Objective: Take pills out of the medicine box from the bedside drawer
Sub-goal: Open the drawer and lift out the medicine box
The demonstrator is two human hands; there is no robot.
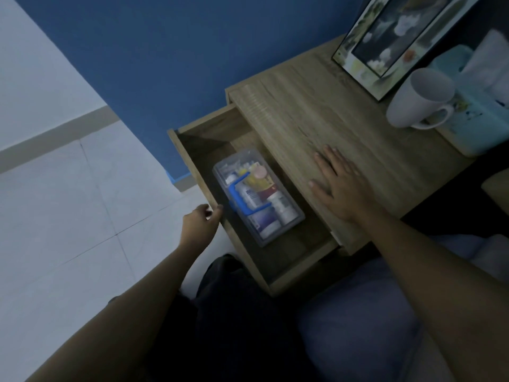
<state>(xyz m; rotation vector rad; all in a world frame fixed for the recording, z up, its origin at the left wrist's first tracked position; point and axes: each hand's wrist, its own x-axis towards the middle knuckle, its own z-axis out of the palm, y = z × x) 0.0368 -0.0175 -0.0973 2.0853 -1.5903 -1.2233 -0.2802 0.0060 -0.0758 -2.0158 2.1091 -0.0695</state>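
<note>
Wood-grain bedside drawer (pixel 198 150) stands pulled out, w/ the left hand (pixel 202 220) gripping its front edge, fingers curled together over the panel. Right hand (pixel 340 186) lies flat on the nightstand top (pixel 308 106), fingers spread apart, holding nothing. Just past the left fingertips, inside the drawer, sits the clear medicine box (pixel 259 197), blue handle (pixel 243 199) folded across its shut lid, bottles visible thru the plastic. A white mug (pixel 420 99) and picture frame (pixel 391 37) stand well beyond the right fingers. Judged progress: drawer opened; box not yet lifted or unlatched, no pills out.
</note>
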